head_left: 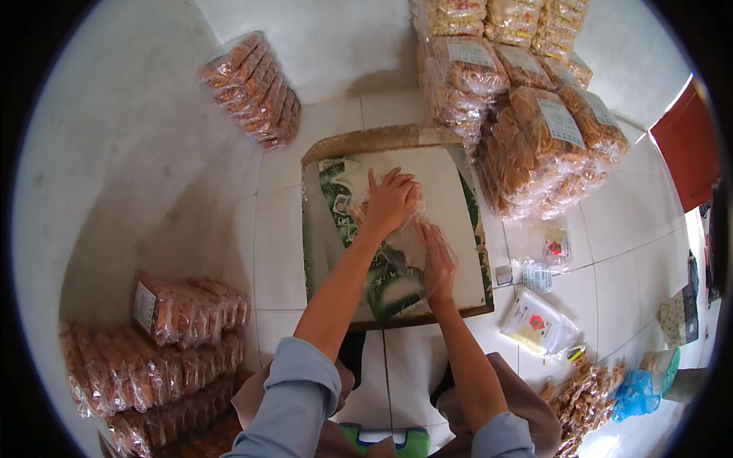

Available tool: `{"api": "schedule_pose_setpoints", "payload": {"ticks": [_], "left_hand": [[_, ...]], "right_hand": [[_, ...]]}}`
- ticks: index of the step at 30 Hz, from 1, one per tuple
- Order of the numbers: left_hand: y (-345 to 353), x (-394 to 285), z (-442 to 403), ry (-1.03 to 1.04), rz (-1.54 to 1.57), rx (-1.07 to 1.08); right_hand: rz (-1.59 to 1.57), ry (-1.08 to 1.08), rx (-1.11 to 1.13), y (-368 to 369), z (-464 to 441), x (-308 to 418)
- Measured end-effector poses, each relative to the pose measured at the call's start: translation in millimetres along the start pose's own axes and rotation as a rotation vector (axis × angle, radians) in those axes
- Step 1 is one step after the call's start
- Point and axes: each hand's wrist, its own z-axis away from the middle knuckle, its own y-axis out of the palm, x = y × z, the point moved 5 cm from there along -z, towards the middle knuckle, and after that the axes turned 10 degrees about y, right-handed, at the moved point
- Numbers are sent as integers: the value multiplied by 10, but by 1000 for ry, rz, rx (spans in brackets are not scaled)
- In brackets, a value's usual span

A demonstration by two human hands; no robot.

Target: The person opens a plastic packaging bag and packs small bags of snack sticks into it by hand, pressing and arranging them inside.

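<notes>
Right hand (440, 267), centre of frame: fingers straight, close together, along the lower-right side of a clear plastic bag (407, 243); thumb obscured, pinch cannot be told. Bag lies up and left of this hand, long axis apparently upper left to lower right, ends partly covered. Left hand (392, 204), above: fingers spread, at the bag's upper part; grip unclear. Both touch it; neither nearer. Beneath: low table (447, 172). Beyond, upper right: wrapped snack packs (527, 145).
</notes>
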Motion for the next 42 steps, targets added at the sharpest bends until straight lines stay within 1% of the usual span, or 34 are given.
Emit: {"api": "schedule_pose_setpoints", "payload": {"ticks": [1,3,4,6,7,9,13,15,16,18,19,21,22,24,25,27,28,30,31,33,34,36,37,39,40,42], "left_hand": [[32,2,49,-4,4,13],[24,-25,113,70,49,-30],[20,-33,152,70,44,-22],[0,-84,266,57,174,-2],[-31,-114,318,58,166,3],[-74,-202,460,58,281,41],[-214,-351,602,120,234,0],[-221,-379,606,104,204,31],[-231,-388,598,106,205,25],[-225,-373,572,56,219,59],[-228,-382,567,56,220,57],[-234,-427,565,59,258,58],[-246,-445,555,57,260,61],[-263,-515,525,161,320,35],[-250,-530,521,160,320,36],[-214,-521,497,126,420,43],[-203,-503,488,126,417,42],[-185,-509,458,174,492,104],[-204,-505,444,173,491,103],[-227,-493,433,186,466,113],[-231,-476,416,185,468,114],[-422,-295,380,36,528,-370],[-319,-192,381,37,533,-372],[-218,23,405,-110,138,-304],[-199,58,419,-112,140,-305],[-110,106,422,-138,358,-191]], "right_hand": [[-1,12,8,10,41,-16],[-19,47,-27,9,68,-23],[-26,54,-28,11,93,9],[-6,110,-56,-4,157,76],[-15,113,-59,0,185,112],[-57,104,-80,-7,280,181],[-122,107,-60,28,368,175],[80,33,-28,54,340,235],[84,28,-31,38,349,271],[63,143,31,41,377,276],[65,141,31,64,382,202],[-205,34,-27,56,400,101],[-204,36,-25,77,413,97],[-460,174,-53,84,398,61],[-461,175,-52,52,357,81],[-183,54,-123,-31,260,172],[-185,53,-124,-18,243,174],[80,110,-219,-6,229,149],[80,109,-218,22,230,120],[-58,154,-218,67,245,32],[-56,155,-216,92,258,15],[-194,232,-240,113,279,-52],[-188,231,-241,108,283,-47],[-310,365,-207,117,296,-106],[-308,364,-205,95,292,-111],[-102,156,-181,48,273,-9]]}}
